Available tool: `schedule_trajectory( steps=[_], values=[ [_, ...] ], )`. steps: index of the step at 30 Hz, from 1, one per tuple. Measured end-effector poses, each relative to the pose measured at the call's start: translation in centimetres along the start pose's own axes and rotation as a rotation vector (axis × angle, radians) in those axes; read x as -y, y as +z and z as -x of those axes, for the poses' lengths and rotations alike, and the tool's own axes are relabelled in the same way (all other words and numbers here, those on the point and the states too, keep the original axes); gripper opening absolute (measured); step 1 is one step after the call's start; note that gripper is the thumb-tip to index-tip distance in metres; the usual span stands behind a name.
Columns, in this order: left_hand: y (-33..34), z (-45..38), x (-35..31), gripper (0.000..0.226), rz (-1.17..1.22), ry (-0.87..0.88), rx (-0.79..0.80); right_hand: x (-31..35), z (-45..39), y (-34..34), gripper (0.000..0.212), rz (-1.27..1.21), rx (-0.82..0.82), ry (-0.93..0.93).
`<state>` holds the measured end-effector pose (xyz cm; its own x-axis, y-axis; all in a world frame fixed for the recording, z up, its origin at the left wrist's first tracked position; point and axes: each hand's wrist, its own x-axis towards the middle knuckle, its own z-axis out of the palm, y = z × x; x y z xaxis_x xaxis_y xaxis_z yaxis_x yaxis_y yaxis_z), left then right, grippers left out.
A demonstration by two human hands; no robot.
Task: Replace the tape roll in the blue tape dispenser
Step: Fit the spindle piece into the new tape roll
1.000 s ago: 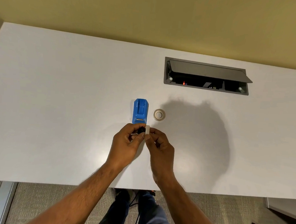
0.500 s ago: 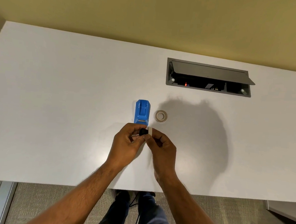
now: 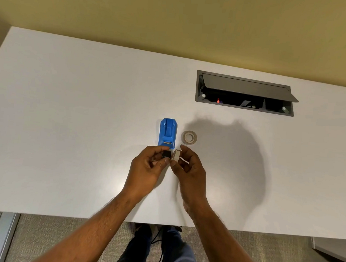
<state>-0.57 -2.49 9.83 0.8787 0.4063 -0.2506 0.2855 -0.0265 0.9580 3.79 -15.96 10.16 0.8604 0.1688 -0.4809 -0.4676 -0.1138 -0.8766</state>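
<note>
Wide white desk (image 3: 66, 123), smooth and faintly glossy, backed by a flat mustard-yellow wall (image 3: 176, 18). At two o'clock from the hands, a grey metal cable hatch (image 3: 244, 94) sunk into the desktop, lid propped open, with dark sockets and a small red light inside. Large soft shadow across the desk at three o'clock. Below the near edge, speckled carpet (image 3: 43, 240) and dark trouser legs.

Blue tape dispenser (image 3: 168, 133) flat on the desk at twelve o'clock from the hands, just beyond the fingertips, apart from them: glossy moulded plastic, rounded at the far end, open empty channel down the middle, metal cutter strip at the near end. Just beside it at one o'clock, a tape roll (image 3: 189, 138) lying flat, a pale translucent ring with a white core.

Left hand (image 3: 148, 168) pinching a small black spindle (image 3: 166, 154) (a stubby dark plastic piece) between thumb and fingertips, other fingers curled in. Right hand (image 3: 189, 171) pinching a thin white ring (image 3: 175, 155), seemingly a bare core, on edge between thumb and forefinger, remaining fingers loosely bent. Spindle and ring close together, a narrow gap between, both above the desk. Nothing between hands and dispenser.
</note>
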Motion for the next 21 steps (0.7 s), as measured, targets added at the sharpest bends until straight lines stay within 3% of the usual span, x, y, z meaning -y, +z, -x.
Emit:
schedule_trajectory(
  steps=[6, 16, 21],
  values=[
    [-0.2, -1.0, -0.4, 0.042, -0.071, 0.016, -0.048, -0.2, 0.1, -0.2, 0.046, 0.06, -0.029, 0.015],
    [-0.6, -2.8, 0.0, 0.029, -0.091, 0.025, -0.075, 2.0, -2.0, -0.3, 0.036, 0.164, -0.025, -0.094],
    [-0.5, -4.1, 0.1, 0.022, -0.246, 0.152, -0.123, 2.9, -2.6, -0.4, 0.035, 0.187, -0.017, -0.125]
  ],
)
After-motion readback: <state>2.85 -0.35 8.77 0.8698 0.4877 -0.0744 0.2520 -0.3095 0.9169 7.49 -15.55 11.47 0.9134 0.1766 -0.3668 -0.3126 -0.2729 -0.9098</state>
